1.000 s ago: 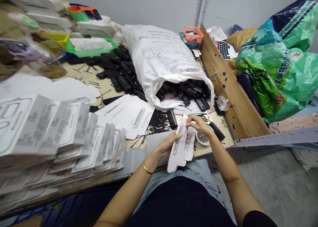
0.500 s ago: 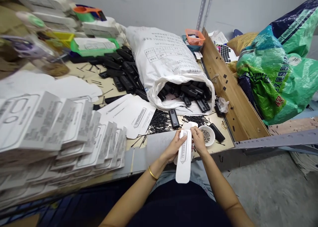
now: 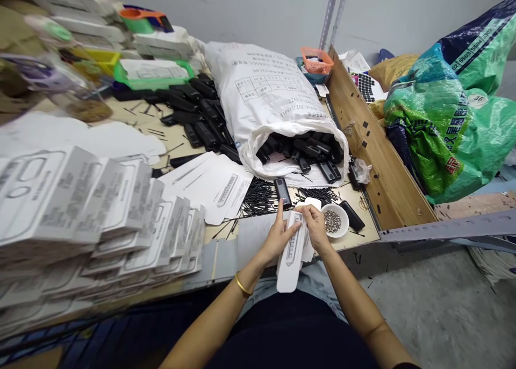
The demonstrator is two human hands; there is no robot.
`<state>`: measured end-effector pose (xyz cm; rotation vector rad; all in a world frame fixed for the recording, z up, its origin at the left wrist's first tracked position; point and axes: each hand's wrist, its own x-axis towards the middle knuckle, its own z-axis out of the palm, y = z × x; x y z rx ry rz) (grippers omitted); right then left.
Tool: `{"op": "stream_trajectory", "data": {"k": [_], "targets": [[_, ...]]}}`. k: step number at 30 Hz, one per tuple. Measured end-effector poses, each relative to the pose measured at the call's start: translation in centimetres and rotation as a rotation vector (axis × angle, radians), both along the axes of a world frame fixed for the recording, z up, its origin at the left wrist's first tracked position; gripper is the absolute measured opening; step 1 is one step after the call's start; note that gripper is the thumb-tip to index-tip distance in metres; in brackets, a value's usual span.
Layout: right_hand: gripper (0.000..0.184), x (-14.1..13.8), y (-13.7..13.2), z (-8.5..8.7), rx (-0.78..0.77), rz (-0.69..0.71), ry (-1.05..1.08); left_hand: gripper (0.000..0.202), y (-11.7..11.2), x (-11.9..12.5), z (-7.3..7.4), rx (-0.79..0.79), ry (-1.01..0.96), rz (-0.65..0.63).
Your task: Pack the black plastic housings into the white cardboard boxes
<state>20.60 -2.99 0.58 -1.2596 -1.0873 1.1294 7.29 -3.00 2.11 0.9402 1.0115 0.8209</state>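
A long white printed cardboard box (image 3: pixel 291 256) is held between my hands at the table's front edge, its lower flap hanging toward me. My left hand (image 3: pixel 278 236) grips its left side, thumb on the printed face and index finger stretched up by a black device (image 3: pixel 282 192). Fingers of my right hand (image 3: pixel 316 226) pinch the top end of the box. Another piece of white card (image 3: pixel 312 203) lies behind my right hand. Just to the right stands a white bowl (image 3: pixel 345 226) of small metal pieces, with a black device (image 3: pixel 352 215) beside it.
Stacked folded boxes (image 3: pixel 121 213) fill the left. Flat white cards (image 3: pixel 226 189) and black sticks (image 3: pixel 260 198) lie ahead. A white sack (image 3: pixel 270 84) spills black devices (image 3: pixel 310 148). A wooden board (image 3: pixel 382 154) edges the table; green bags (image 3: pixel 451 132) sit beyond it.
The box has tilted, its lower end swinging left and slightly up. My left index finger has straightened upward, and my right hand has moved slightly left at the box's top.
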Motion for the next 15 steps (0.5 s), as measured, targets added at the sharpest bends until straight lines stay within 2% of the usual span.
{"op": "stream_trajectory", "data": {"k": [3,5,8,10,12,13,15], "targets": [[0.019,0.2,-0.7,-0.9,0.022,-0.028,-0.048,0.092,0.3,-0.6,0.2,-0.083,-0.071,-0.008],[0.022,0.5,-0.3,-1.7,0.005,-0.111,-0.109,0.084,0.2,-1.0,0.3,-0.081,-0.141,0.036],[0.025,0.1,1.7,-2.7,-0.057,-0.178,-0.263,0.067,-0.2,-1.6,0.2,0.165,-0.165,0.098],[0.024,-1.2,3.4,-3.2,-0.093,-0.109,-0.371,0.055,-0.4,-2.1,0.0,0.396,-0.055,0.132],[0.02,-2.9,5.0,-3.4,-0.1,-0.029,-0.47,0.051,-0.2,-2.9,-0.2,0.554,0.155,0.176],[0.018,-3.8,5.7,-3.4,-0.097,-0.006,-0.534,0.053,0.0,-3.3,-0.4,0.583,0.285,0.204],[0.031,-5.0,7.1,-3.4,-0.105,0.022,-0.662,0.062,0.5,-4.6,-0.6,0.559,0.548,0.271]]}}
